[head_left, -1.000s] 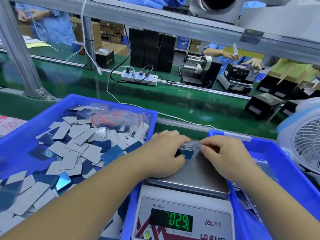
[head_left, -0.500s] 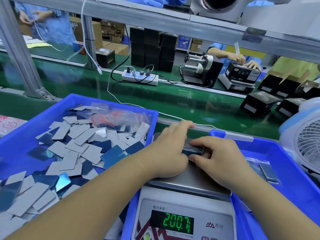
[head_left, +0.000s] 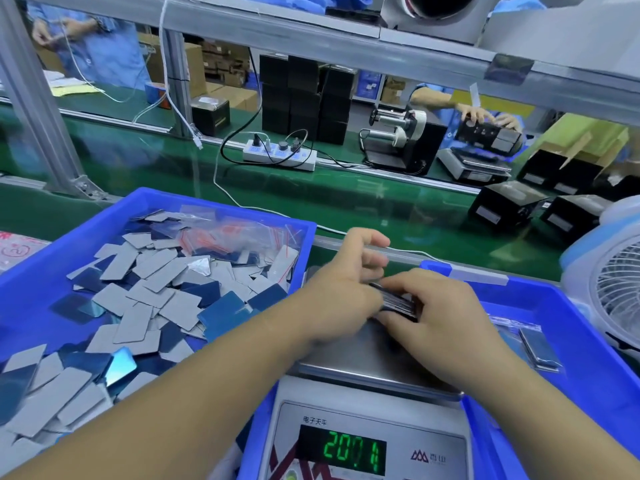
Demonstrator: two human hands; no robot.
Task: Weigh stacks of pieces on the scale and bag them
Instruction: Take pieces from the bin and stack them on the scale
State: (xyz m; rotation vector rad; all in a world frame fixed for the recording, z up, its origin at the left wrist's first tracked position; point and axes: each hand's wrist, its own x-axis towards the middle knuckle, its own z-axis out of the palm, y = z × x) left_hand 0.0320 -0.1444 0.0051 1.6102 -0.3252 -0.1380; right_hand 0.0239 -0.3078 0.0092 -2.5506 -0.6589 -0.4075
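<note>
A dark stack of thin pieces sits on its edge on the steel pan of the scale. My left hand holds the stack's left end, with its index finger raised. My right hand grips the right end, covering most of the stack. The scale's green display reads 200.1. A blue tray on the left holds several loose grey and blue pieces and clear zip bags.
A second blue tray on the right holds a bagged stack. A white fan stands at the far right. Behind lie a green conveyor belt, a power strip, black boxes and other workers.
The stack was pushed together and stood on the pan. The reading went from 029 to about 200. My left index finger has lifted off the stack.
</note>
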